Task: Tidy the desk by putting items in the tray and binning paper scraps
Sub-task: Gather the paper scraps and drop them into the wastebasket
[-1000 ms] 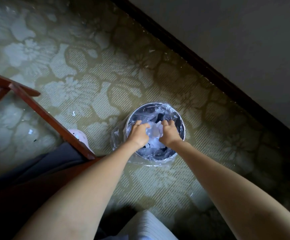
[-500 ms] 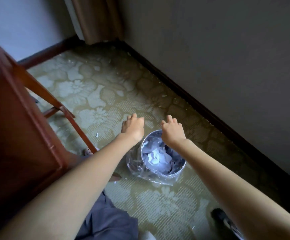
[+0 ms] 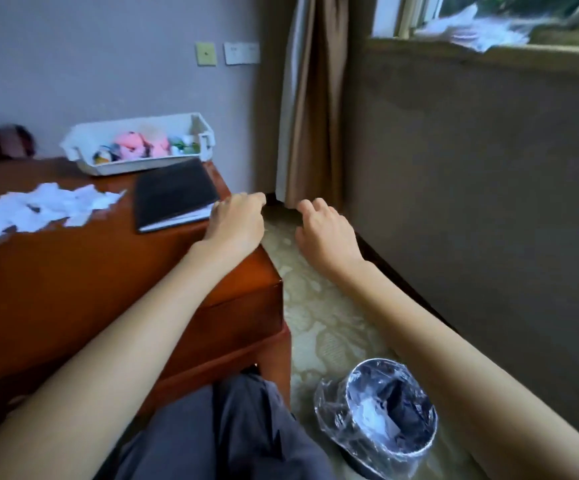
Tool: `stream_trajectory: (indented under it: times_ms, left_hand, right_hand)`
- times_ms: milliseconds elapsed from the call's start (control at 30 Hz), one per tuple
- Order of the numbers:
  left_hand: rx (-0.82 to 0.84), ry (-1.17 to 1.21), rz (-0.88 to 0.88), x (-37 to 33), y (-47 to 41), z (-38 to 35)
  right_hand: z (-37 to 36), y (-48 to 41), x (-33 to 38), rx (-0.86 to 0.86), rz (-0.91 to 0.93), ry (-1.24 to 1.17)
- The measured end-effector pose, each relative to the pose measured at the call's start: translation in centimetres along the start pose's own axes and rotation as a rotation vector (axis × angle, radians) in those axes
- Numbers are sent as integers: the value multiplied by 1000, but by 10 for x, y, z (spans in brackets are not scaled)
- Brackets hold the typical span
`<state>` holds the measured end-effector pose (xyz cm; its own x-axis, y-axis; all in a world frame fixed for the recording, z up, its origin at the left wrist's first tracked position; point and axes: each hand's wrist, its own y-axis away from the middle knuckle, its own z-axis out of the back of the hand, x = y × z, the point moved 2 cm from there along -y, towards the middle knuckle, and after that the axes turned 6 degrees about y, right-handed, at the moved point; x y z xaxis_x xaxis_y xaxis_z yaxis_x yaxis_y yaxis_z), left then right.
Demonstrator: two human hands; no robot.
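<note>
White paper scraps lie scattered on the left of the wooden desk. A white tray at the desk's back holds pink and other small toys. A black notebook lies in front of the tray. My left hand hovers over the desk's right edge beside the notebook, fingers loosely curled, holding nothing. My right hand hangs in the air past the desk's edge, above the carpet, also empty. The round bin, lined with clear plastic, stands on the floor at the lower right with white scraps inside.
A brown curtain hangs in the corner. A window sill with white papers runs at the top right. The grey wall borders the patterned carpet on the right. My grey-trousered legs are at the bottom.
Both hands have risen from the bin, where they let go of scraps, up to desk height. The view has swung up from the floor to the desk.
</note>
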<state>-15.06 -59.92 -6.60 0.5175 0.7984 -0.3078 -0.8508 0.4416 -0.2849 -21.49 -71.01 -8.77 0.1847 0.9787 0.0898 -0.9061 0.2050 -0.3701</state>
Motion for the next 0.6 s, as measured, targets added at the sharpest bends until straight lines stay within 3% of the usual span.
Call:
stream_trajectory:
  times_ms: [300, 600]
  left_hand:
    - [-97, -79, 400, 188, 71, 69]
    - [-158, -153, 606, 301, 59, 82]
  right_hand:
    - [-23, -20, 200, 22, 371, -260]
    - [-86, -100, 295, 302, 333, -183]
